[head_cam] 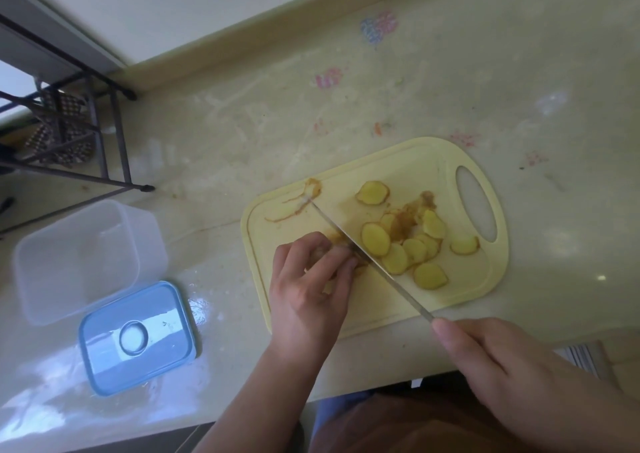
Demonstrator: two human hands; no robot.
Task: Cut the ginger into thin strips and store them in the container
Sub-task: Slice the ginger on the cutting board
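Pale countertop (242,134) carries a yellow cutting board (398,165) strewn with ginger slices (405,248) — the left hand (308,286) curls its fingers over a ginger piece (360,265) at the blade, the right hand (491,352) grips the knife (367,255) — while the clear container (79,258) and blue lid (138,338) sit well to the left.

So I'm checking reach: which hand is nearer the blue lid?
Left. The left hand holds ginger on the board, right of the blue lid; the right hand grips the knife farther right.
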